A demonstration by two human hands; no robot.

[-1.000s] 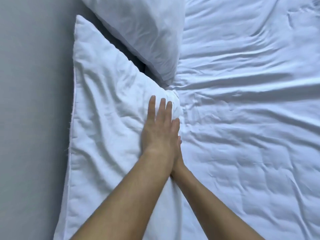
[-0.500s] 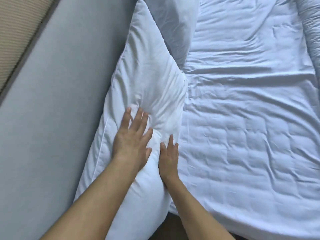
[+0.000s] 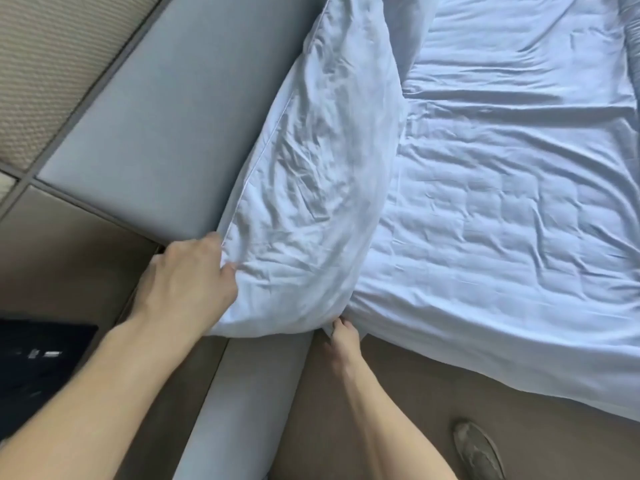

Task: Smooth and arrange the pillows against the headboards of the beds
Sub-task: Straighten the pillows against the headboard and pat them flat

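Note:
A white pillow [image 3: 311,174] leans lengthwise against the grey padded headboard [image 3: 180,109] at the left side of the bed. My left hand [image 3: 188,282] grips the pillow's near left corner by the headboard. My right hand [image 3: 343,341] pinches the pillow's near right corner at the mattress edge. A second white pillow [image 3: 408,26] shows partly at the top, behind the first. The wrinkled white duvet [image 3: 512,202] covers the bed to the right.
The grey bed frame side [image 3: 242,403] runs down toward me beneath the pillow. Brown floor [image 3: 381,393] lies below, with a shoe [image 3: 479,452] at the lower right. A dark object [image 3: 38,362] sits at the left edge. A textured beige wall panel [image 3: 52,57] is upper left.
Both hands have slid from the flat of the pillow down to its near end and now hold its two corners. The view has pulled back, showing floor and bed frame.

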